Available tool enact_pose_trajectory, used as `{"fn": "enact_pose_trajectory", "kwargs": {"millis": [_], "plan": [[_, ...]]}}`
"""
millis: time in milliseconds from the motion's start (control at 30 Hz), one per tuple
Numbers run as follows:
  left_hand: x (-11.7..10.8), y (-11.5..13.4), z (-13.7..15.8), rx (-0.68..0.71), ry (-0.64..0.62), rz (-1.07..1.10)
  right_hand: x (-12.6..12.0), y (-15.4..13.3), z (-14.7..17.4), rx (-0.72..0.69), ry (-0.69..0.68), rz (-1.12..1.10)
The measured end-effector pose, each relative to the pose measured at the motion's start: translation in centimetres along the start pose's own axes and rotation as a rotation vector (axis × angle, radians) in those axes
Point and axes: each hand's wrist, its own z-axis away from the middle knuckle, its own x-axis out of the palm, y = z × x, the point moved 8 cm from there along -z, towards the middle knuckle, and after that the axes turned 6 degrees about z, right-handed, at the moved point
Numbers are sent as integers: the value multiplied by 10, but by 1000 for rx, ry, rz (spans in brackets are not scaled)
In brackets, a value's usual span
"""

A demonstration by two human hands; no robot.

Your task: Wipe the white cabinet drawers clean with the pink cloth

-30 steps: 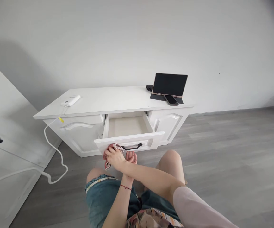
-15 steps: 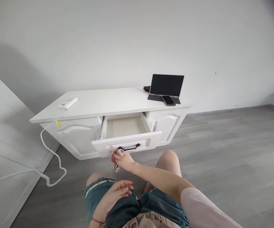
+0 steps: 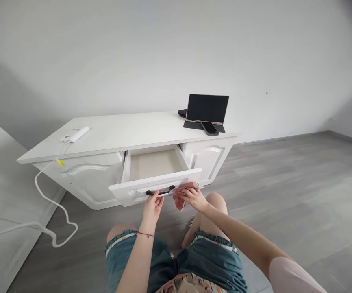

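Note:
The drawer of the white cabinet is pulled out, and nothing lies on the part of its bottom that I see. My left hand has its fingers closed around the left part of the black drawer handle. Against the right side of the drawer front, my right hand presses a pink cloth. The cloth bunches under the fingers and hangs below them.
On the cabinet top stand a dark-screened tablet and, before it, a phone. A white power strip lies at the left, its white cable looping down. My knees flank the drawer.
My right hand has moved the cloth from the left of the handle to the right side of the drawer front. My left hand has risen from my lap and taken hold of the handle.

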Motion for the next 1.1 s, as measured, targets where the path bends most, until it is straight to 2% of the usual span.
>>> {"fn": "enact_pose_trajectory", "kwargs": {"millis": [100, 200, 300, 433, 533, 633, 700, 867, 967, 1100], "plan": [[-3, 0, -2, 34, -17, 24, -21, 27, 8, 108, 84, 26], [-6, -1, -3, 50, -28, 34, -46, 41, 5, 237, 231, 9], [-7, -2, -3, 69, -43, 63, -61, 37, -7, 333, 360, -61], [-8, -4, -5, 49, -70, 104, -62, 13, -31, 435, 408, -160], [-9, -3, -5, 37, -78, 148, -58, -8, -51, 510, 375, -223], [-8, -3, -2, 19, -63, 179, -55, -33, -76, 514, 278, -240], [-8, -3, 0, 1, -59, 211, -56, -53, -96, 470, 206, -233], [-11, 4, 4, -7, -67, 381, -60, -91, -134, 255, 62, -193], [-13, 4, 5, -25, -56, 347, -61, -87, -133, 194, 22, -157], [-7, 4, 7, 25, -88, 265, -59, -64, -115, 221, 10, -109]]}}
